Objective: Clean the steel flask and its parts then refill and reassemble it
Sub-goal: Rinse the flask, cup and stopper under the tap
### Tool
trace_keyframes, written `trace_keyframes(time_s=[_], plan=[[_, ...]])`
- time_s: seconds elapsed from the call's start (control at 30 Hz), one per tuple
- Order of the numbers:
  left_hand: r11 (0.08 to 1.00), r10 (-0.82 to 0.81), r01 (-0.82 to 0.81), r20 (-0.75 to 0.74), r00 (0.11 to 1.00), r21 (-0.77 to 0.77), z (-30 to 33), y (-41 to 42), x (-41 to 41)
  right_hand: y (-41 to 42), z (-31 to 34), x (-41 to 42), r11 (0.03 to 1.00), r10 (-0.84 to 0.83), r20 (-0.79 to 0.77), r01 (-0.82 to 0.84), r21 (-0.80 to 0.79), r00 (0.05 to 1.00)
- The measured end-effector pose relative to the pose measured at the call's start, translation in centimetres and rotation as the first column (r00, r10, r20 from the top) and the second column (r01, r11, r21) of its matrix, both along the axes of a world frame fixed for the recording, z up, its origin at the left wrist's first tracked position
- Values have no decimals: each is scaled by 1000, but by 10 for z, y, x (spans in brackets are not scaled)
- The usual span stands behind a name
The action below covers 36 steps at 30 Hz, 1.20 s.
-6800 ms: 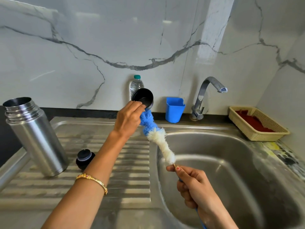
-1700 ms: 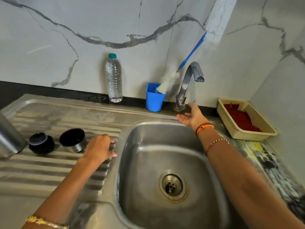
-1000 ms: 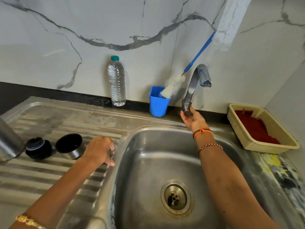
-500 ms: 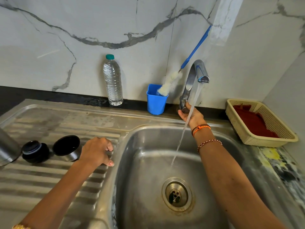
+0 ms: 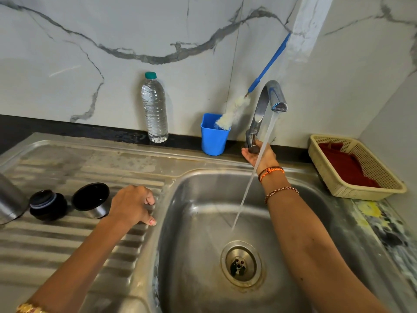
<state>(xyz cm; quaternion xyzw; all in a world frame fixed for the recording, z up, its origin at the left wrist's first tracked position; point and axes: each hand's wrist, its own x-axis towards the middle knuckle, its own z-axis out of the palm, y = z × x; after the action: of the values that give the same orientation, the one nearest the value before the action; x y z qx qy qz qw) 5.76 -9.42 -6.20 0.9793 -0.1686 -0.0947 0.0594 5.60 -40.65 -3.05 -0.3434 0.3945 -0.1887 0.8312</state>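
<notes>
Water stream (image 5: 252, 177) now runs longer into sink (image 5: 316, 222) than before | right hand (image 5: 259, 154) grips tap (image 5: 259, 114) handle | left hand (image 5: 132, 205) loosely curled, empty, on drainboard (image 5: 67, 245) | flask (image 5: 9, 197), stopper (image 5: 47, 205), cup lid (image 5: 91, 199) left on drainboard

Right hand (image 5: 259, 154) at running tap (image 5: 264, 105)

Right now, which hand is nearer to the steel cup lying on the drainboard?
Left. The left hand rests on the drainboard just right of the steel cup, almost touching it. The right hand is across the basin at the tap's base.
</notes>
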Motion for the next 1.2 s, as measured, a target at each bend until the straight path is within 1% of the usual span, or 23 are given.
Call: trace_keyframes(time_s=[0.1,0.17,0.2,0.23,0.27,0.3,0.33,0.37,0.4,0.43,0.5,0.57,0.6,0.67,0.7,0.73,0.77,0.83,0.9,0.97,1.03,1.1,1.2], plan=[[1000,-4,4,-9,1000,0,0,-1,4,1,-3,-2,998,51,-35,-53,-39,998],[999,-28,28,-1,1000,-30,2,-2,5,5,-3,-11,995,35,-76,-42,-92,997],[997,-54,57,42,998,-61,4,-2,2,8,-2,-20,994,-45,-82,36,-107,996],[987,-90,106,133,987,-120,5,-2,-4,13,-2,-32,968,-219,-65,209,-136,974],[960,-124,183,264,956,-213,3,0,-10,18,-2,-44,884,-435,-10,424,-197,900],[906,-130,279,415,900,-320,-1,4,-18,30,-2,-60,740,-607,103,608,-288,788],[838,-81,370,580,811,-400,-5,10,-27,49,3,-77,588,-676,243,708,-391,695],[772,17,435,701,713,-462,-7,17,-36,70,8,-92,472,-644,374,732,-492,667],[717,117,478,765,634,-506,-8,25,-44,89,11,-103,399,-553,477,720,-568,683],[672,211,512,802,559,-534,-7,33,-49,107,15,-111,360,-437,544,693,-624,716],[583,409,551,801,437,-597,2,52,-51,140,29,-120,301,-198,614,643,-704,764],[505,576,550,734,359,-665,11,82,-39,175,44,-116,236,30,610,587,-774,792],[482,637,523,691,342,-703,17,97,-31,192,48,-110,215,122,581,550,-807,805],[436,713,420,590,378,-796,25,137,-14,240,57,-89,246,277,463,403,-881,842],[397,729,357,527,437,-846,26,157,-7,268,60,-79,265,362,362,277,-924,859],[345,727,290,449,520,-893,26,171,-4,292,61,-68,255,443,243,139,-957,863],[300,690,228,376,619,-926,23,181,-2,312,62,-58,218,520,119,3,-976,846],[296,563,91,251,787,-951,15,203,5,357,64,-34,133,653,-93,-235,-963,751],[309,448,-58,92,889,-949,11,219,16,392,71,-8,110,705,-182,-359,-927,686],[287,406,-148,-20,913,-946,16,231,30,419,80,19,154,727,-199,-439,-885,657],[245,425,-158,-41,904,-956,21,242,43,442,83,38,157,743,-208,-469,-869,636],[223,460,-130,-13,888,-966,24,252,45,459,83,44,144,751,-197,-447,-883,630],[250,476,-34,92,875,-968,36,261,39,472,86,35,177,701,-87,-291,-940,707]])
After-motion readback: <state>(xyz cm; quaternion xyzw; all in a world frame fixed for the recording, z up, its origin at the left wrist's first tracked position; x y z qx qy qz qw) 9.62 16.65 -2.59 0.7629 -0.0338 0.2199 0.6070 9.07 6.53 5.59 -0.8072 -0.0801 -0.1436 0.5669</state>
